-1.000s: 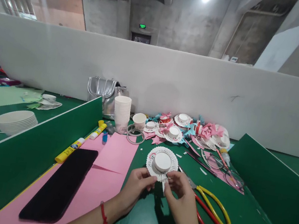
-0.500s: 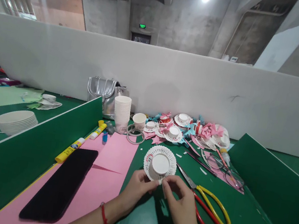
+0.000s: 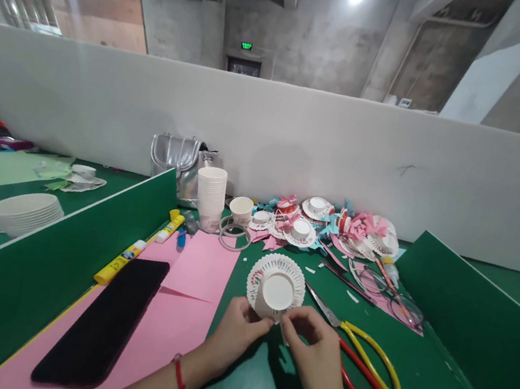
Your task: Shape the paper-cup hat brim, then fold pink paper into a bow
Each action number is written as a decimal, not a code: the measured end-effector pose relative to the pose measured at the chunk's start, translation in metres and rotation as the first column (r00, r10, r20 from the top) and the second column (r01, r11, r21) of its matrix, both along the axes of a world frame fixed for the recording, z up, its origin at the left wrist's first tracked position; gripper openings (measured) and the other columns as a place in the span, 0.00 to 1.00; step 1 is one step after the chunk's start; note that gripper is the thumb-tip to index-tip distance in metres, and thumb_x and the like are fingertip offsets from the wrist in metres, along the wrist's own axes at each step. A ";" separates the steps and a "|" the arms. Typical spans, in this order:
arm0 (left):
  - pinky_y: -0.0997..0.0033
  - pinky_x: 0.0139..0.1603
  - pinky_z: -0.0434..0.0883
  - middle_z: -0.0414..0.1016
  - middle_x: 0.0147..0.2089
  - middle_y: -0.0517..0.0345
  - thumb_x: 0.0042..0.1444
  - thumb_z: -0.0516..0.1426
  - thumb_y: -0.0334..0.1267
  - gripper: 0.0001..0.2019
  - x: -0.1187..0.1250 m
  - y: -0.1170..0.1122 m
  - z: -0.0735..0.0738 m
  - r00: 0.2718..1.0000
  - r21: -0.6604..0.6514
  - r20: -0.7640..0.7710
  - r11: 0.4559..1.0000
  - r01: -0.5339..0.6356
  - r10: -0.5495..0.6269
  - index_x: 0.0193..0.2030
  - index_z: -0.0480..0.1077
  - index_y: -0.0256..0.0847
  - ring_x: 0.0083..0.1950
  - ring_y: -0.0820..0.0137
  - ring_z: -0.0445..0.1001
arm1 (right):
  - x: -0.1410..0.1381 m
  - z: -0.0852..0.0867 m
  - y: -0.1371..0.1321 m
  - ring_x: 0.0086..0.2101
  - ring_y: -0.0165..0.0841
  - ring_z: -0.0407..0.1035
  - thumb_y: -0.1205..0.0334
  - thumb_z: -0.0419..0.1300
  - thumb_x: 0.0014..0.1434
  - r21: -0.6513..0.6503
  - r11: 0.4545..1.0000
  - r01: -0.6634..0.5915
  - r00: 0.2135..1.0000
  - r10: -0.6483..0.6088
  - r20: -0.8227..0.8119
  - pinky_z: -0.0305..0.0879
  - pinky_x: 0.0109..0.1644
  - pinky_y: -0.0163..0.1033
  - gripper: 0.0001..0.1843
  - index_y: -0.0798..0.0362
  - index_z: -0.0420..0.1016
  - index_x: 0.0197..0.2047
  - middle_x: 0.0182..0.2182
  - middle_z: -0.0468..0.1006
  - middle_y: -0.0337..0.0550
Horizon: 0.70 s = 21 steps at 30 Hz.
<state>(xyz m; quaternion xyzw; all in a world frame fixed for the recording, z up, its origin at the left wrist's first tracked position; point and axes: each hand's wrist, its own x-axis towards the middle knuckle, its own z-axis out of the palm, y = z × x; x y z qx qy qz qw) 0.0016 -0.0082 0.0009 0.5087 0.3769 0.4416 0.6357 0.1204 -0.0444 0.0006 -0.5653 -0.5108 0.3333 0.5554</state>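
A white paper cup (image 3: 278,290), its side cut into a flared ring of narrow strips, is held between my hands above the green table. Its round base faces me. My left hand (image 3: 239,328), with a red cord at the wrist, pinches the near left rim between thumb and fingers. At the near right rim, my right hand (image 3: 312,338) is closed with thumb and forefinger on a strip of the same cup. Scissors (image 3: 361,360) with one red and one yellow handle lie just right of my right hand, blades pointing toward the cup.
Pink paper (image 3: 197,264) and a black phone (image 3: 104,321) lie left, near yellow glue sticks (image 3: 120,262). Stacked paper cups (image 3: 210,196), tape rings (image 3: 234,236) and a pile of cut cups (image 3: 301,230) stand behind. Glasses (image 3: 405,309) lie right. Green dividers (image 3: 481,307) flank the table.
The cut cup has tipped slightly, so more of its side shows below the base. Both hands stay at its near rim, nearly unmoved.
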 end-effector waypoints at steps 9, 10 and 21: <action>0.76 0.30 0.63 0.69 0.23 0.58 0.37 0.57 0.29 0.03 0.002 0.000 -0.003 0.996 0.044 -0.085 0.999 -0.028 0.031 0.22 0.69 0.32 0.27 0.73 0.65 | -0.001 0.000 0.001 0.22 0.32 0.65 0.58 0.61 0.43 -0.008 0.999 0.032 0.995 -0.032 -0.094 0.63 0.27 0.34 0.10 0.55 0.68 0.21 0.18 0.70 0.40; 0.76 0.29 0.63 0.69 0.23 0.59 0.37 0.57 0.29 0.02 0.002 0.000 -0.002 0.996 0.036 -0.082 0.999 -0.028 0.031 0.22 0.69 0.32 0.27 0.73 0.65 | -0.001 0.000 0.001 0.23 0.32 0.66 0.58 0.61 0.43 -0.001 1.000 0.027 0.996 -0.027 -0.084 0.64 0.28 0.35 0.10 0.55 0.68 0.21 0.19 0.71 0.40; 0.74 0.34 0.64 0.71 0.27 0.55 0.41 0.58 0.34 0.06 0.001 -0.001 -0.001 0.994 0.075 -0.107 0.997 0.029 -0.021 0.26 0.70 0.31 0.32 0.69 0.67 | -0.001 -0.003 0.002 0.26 0.32 0.67 0.61 0.60 0.46 0.040 0.999 -0.001 0.995 0.004 -0.096 0.65 0.31 0.35 0.07 0.55 0.67 0.26 0.23 0.72 0.40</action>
